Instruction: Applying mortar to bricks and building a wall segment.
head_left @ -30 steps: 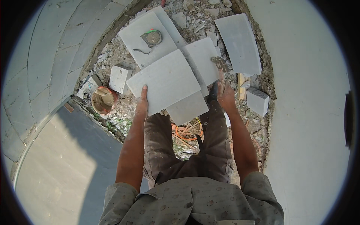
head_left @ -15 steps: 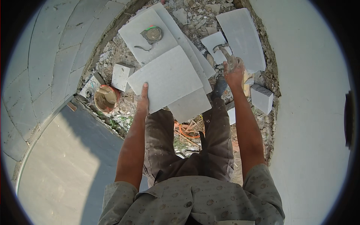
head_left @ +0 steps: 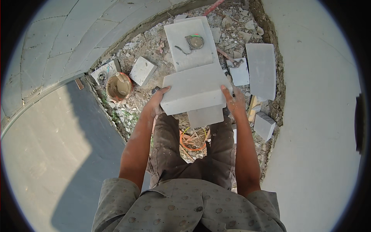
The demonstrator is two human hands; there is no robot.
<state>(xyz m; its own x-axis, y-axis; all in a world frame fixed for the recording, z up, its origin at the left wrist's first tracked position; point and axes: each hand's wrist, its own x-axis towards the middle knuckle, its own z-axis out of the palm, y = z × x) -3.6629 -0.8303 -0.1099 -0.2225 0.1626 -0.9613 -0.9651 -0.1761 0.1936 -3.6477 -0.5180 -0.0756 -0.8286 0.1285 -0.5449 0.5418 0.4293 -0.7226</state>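
My left hand [head_left: 157, 99] and my right hand [head_left: 234, 101] grip a pale grey stone slab [head_left: 195, 85] at its two ends, thumbs on its face. Another slab [head_left: 205, 118] shows beneath it, toward my legs. Beyond them lies a flat slab [head_left: 181, 31] carrying a round, mud-caked tape measure [head_left: 196, 41]. To the right of it, a dusty hammer [head_left: 224, 54] lies with its head on a small white tile [head_left: 239, 77].
A mortar bucket [head_left: 119, 87] and pale blocks [head_left: 142, 70] are on the rubble at left. A long slab [head_left: 261, 71] and a block [head_left: 264, 125] lie right, beside a smooth wall [head_left: 317, 127]. Orange cable [head_left: 193, 147] lies between my legs. Cracked paneling [head_left: 58, 50] borders the left.
The hammer has left my right hand and lies on the small tile. That hand now holds the slab's right end. The slab has turned more level, and the view has shifted.
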